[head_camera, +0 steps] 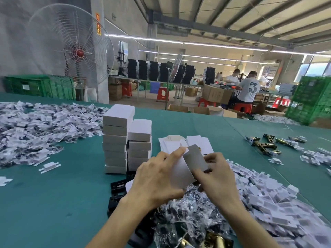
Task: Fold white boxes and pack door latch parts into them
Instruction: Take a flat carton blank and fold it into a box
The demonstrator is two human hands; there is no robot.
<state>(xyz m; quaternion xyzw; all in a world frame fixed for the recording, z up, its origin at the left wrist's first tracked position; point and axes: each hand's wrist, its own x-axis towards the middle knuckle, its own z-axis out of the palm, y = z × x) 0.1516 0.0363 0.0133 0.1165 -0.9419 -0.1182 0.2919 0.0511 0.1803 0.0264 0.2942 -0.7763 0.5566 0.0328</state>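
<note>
Box [180,170]: half-folded, between both hands, above the bagged latches [188,221].
Left hand [157,176]: fingers clamped round it, forefinger along its top edge.
Right hand [218,178]: fingers pinching its flap [195,158].
Stacks [123,140]: just left, on table [53,203].

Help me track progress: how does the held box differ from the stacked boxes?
The held box has a flap open; the stacked boxes are closed. The held box tilts between left hand and right hand; the stacked boxes lie flat on the table. Both are white.
</note>
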